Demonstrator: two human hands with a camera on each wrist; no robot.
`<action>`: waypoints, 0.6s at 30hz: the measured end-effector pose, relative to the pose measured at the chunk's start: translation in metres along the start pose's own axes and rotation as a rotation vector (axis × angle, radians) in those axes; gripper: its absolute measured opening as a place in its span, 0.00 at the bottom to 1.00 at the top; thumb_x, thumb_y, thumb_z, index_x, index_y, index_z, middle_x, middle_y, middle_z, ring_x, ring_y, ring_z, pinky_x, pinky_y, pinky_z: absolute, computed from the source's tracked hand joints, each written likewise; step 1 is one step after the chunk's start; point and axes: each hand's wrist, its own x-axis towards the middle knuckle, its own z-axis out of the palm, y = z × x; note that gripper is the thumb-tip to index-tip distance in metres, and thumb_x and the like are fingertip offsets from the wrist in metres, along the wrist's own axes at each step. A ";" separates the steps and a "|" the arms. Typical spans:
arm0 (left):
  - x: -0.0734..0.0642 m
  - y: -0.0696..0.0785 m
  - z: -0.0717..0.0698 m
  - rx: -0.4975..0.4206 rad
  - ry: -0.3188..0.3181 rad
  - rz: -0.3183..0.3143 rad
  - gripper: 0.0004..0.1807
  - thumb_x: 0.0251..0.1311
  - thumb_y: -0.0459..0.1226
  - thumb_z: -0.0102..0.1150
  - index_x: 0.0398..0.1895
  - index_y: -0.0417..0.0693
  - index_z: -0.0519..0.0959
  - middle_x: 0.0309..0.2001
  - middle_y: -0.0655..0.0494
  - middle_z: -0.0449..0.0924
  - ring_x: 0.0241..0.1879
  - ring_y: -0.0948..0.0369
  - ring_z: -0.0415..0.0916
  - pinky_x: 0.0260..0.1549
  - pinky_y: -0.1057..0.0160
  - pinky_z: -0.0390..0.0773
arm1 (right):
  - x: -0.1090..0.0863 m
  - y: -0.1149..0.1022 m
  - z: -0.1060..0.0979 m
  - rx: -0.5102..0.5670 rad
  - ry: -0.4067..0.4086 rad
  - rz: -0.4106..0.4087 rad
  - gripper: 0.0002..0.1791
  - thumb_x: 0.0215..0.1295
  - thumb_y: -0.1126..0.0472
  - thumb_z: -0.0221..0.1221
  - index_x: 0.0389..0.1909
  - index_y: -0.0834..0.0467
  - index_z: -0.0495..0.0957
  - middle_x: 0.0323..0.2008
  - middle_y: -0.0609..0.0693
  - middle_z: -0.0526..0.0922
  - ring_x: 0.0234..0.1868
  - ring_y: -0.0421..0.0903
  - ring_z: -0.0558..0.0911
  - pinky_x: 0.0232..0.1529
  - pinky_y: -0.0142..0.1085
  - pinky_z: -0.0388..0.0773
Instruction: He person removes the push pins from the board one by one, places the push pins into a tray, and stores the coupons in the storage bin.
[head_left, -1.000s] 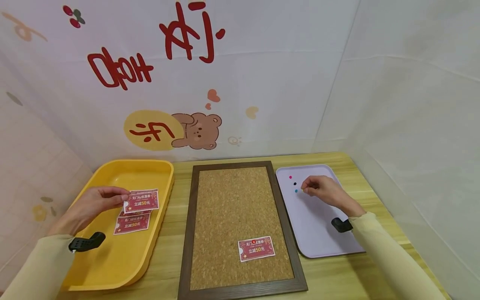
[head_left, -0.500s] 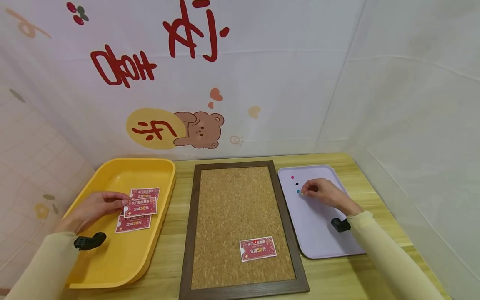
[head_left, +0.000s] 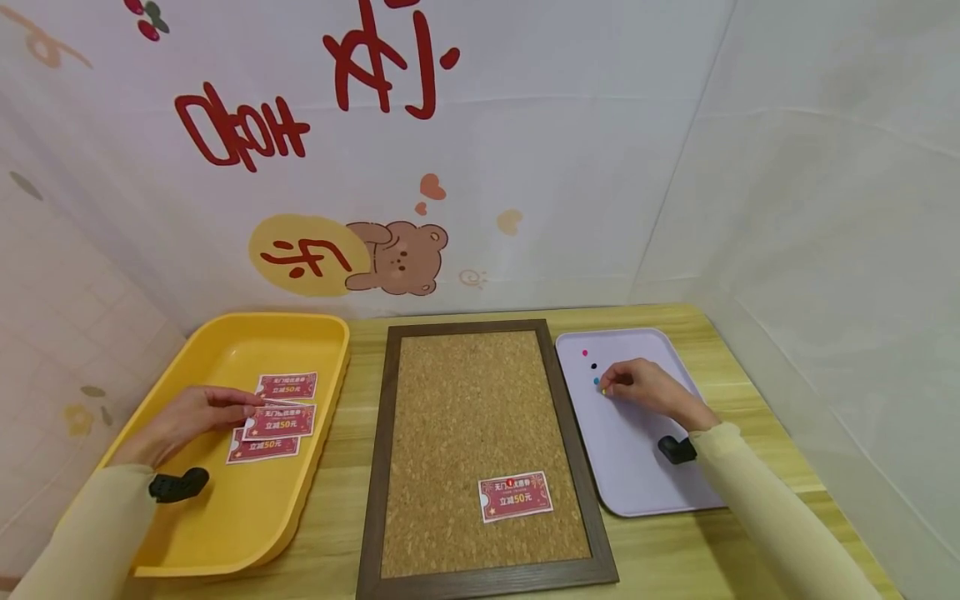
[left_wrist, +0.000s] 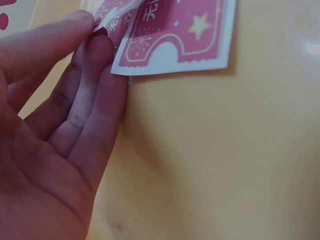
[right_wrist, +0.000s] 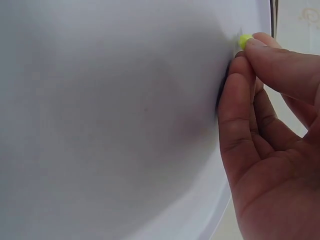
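Over the yellow tray (head_left: 225, 533), my left hand (head_left: 198, 421) pinches the left edge of a red coupon (head_left: 279, 423) between thumb and fingers. In the left wrist view, that coupon's star-printed corner (left_wrist: 200, 30) stands out past the fingers, with another coupon (left_wrist: 116, 21) at the thumb tip. More coupons lie above and below it in the tray, partly overlapped. At the lilac tray (head_left: 645, 475), my right hand (head_left: 648, 387) pinches a small push pin with a yellow head (right_wrist: 244, 42) between thumb and forefinger, low over the tray surface.
Between the trays lies a dark-framed corkboard (head_left: 480, 417). One red coupon (head_left: 515, 498) sits on it at lower right, with a red pin head (head_left: 510, 482) on its top edge. Pink (head_left: 585, 352), black (head_left: 594, 366) and blue pins (head_left: 597, 381) stand in the lilac tray.
My left hand has come down slightly with the coupon, uncovering the upper coupon; an edge of another now shows behind it. My right hand has barely moved, and yellow now shows at its fingertips.
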 end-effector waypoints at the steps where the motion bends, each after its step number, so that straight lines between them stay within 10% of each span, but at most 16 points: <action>1: 0.000 0.002 0.000 0.012 0.004 -0.001 0.23 0.75 0.39 0.58 0.62 0.27 0.78 0.61 0.31 0.77 0.46 0.71 0.79 0.45 0.71 0.80 | -0.001 -0.001 -0.001 -0.002 0.000 -0.001 0.04 0.68 0.71 0.64 0.39 0.61 0.86 0.37 0.48 0.87 0.41 0.42 0.80 0.44 0.30 0.75; 11: -0.011 0.028 0.000 0.146 0.160 0.012 0.28 0.76 0.46 0.57 0.66 0.31 0.74 0.60 0.38 0.79 0.45 0.73 0.74 0.41 0.72 0.76 | -0.008 -0.007 -0.004 0.008 0.039 0.022 0.05 0.69 0.70 0.63 0.42 0.61 0.86 0.39 0.50 0.87 0.41 0.43 0.80 0.44 0.31 0.76; 18: -0.025 0.067 0.010 0.065 0.291 0.129 0.30 0.75 0.48 0.58 0.68 0.36 0.71 0.50 0.79 0.78 0.46 0.84 0.72 0.42 0.81 0.72 | -0.013 -0.019 -0.005 0.054 0.093 0.035 0.05 0.72 0.67 0.62 0.43 0.63 0.85 0.40 0.52 0.86 0.39 0.46 0.82 0.41 0.33 0.78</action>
